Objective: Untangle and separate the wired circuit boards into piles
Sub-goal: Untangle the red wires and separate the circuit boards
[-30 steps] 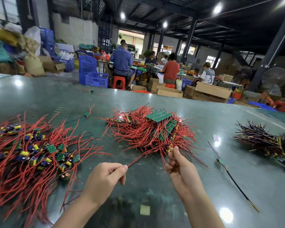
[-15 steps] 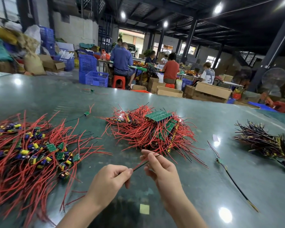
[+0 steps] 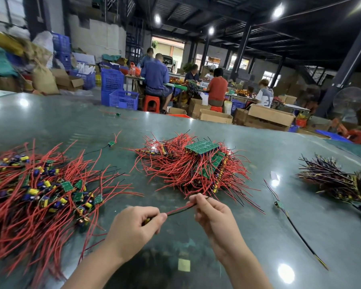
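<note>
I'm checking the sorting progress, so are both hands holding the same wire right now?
Yes, the left hand and the right hand each pinch an end of one red and black wire above the table.

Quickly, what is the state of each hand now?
Left hand: closed, pinching one end of a red and black wire pair.
Right hand: closed, pinching the other end of the same wires.

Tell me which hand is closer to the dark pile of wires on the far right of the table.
Right. The right hand is nearer the dark pile, though well apart from it; the left hand is farther off.
</note>
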A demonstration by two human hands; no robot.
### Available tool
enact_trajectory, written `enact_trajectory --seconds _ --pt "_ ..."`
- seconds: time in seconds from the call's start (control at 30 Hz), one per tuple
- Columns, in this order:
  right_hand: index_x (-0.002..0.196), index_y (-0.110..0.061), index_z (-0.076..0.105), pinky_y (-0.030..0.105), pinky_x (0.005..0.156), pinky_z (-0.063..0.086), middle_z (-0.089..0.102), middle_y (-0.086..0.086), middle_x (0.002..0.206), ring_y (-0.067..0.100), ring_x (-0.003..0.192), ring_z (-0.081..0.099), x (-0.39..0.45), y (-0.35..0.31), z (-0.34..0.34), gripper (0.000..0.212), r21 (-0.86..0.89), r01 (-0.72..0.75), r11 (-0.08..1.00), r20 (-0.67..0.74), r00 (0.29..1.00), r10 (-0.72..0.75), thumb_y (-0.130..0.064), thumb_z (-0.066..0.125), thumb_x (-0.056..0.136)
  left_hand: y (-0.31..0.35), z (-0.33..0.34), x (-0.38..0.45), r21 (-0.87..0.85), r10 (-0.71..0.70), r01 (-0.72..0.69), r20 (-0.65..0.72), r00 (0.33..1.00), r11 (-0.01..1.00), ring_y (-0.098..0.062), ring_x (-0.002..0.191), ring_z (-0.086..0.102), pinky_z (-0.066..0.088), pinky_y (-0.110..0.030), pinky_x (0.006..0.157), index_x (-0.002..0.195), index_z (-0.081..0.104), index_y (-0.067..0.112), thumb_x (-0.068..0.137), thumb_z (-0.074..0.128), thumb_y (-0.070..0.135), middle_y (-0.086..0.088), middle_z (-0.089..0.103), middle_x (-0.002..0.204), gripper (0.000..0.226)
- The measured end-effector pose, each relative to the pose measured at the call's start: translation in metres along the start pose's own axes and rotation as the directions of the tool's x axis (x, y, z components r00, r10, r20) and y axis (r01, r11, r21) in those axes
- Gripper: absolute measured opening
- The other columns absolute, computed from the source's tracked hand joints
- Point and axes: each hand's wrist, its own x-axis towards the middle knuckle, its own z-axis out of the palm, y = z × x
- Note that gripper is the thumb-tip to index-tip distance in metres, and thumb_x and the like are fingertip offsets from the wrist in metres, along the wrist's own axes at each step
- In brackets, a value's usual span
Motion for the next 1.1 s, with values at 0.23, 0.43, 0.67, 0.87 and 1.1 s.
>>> enact_trajectory --seconds 0.23,0.43,0.67,0.87,1.1 --pt "0.074 -0.013 0.078 0.012 0.060 0.047 0.070 -0.003 0.075 0.001 0.062 0.056 0.001 0.000 0.001 0.013 -0.062 0.057 0.996 -0.106 0.992 -0.063 -0.018 0.066 0.079 -0.001 -0.001 -0.001 0.031 0.017 -0.016 -0.028 0.999 0.999 -0.008 0.044 0.041 0.023 -0.019 0.048 0.050 0.048 0.018 0.079 0.045 0.046 0.006 0.040 0.040 0.040" --pt "0.067 -0.009 0.076 0.015 0.053 0.052 0.063 0.001 0.061 0.004 0.050 0.057 0.004 -0.003 0.000 0.012 0.295 -0.094 0.951 -0.055 0.992 0.115 -0.015 0.065 0.068 0.000 0.002 -0.002 0.076 0.052 -0.048 -0.060 0.997 0.996 -0.009 0.046 0.041 0.026 -0.019 0.050 0.056 0.048 0.012 0.078 0.040 0.055 0.005 0.040 0.043 0.049" --pt "0.064 -0.009 0.076 0.015 0.050 0.051 0.063 0.002 0.059 0.004 0.045 0.054 0.009 -0.004 -0.006 0.017 0.264 -0.143 0.954 -0.105 0.979 0.176 -0.020 0.064 0.069 0.000 -0.001 -0.001 0.062 0.001 0.002 -0.035 0.999 0.998 -0.008 0.046 0.043 0.021 -0.021 0.049 0.050 0.047 0.021 0.077 0.043 0.050 0.006 0.043 0.042 0.040" --pt "0.076 -0.009 0.077 0.014 0.048 0.049 0.069 0.001 0.068 0.003 0.046 0.053 0.011 -0.003 -0.012 0.014 0.199 -0.145 0.969 -0.167 0.970 0.179 -0.020 0.069 0.072 0.003 -0.005 0.003 0.337 -0.133 0.180 -0.159 0.978 0.924 -0.013 0.060 0.056 0.034 -0.030 0.056 0.062 0.054 0.014 0.085 0.038 0.055 0.001 0.057 0.055 0.050" --pt "0.089 -0.010 0.075 0.019 0.043 0.047 0.068 -0.002 0.069 0.005 0.047 0.052 0.016 -0.004 -0.020 0.027 0.233 -0.251 0.940 -0.164 0.942 0.292 -0.023 0.073 0.065 -0.054 -0.058 0.014 0.508 -0.078 0.509 -0.651 0.755 0.695 -0.046 0.096 0.049 0.041 -0.050 0.077 0.107 0.068 0.004 0.081 0.048 0.031 -0.028 0.060 0.108 0.042"
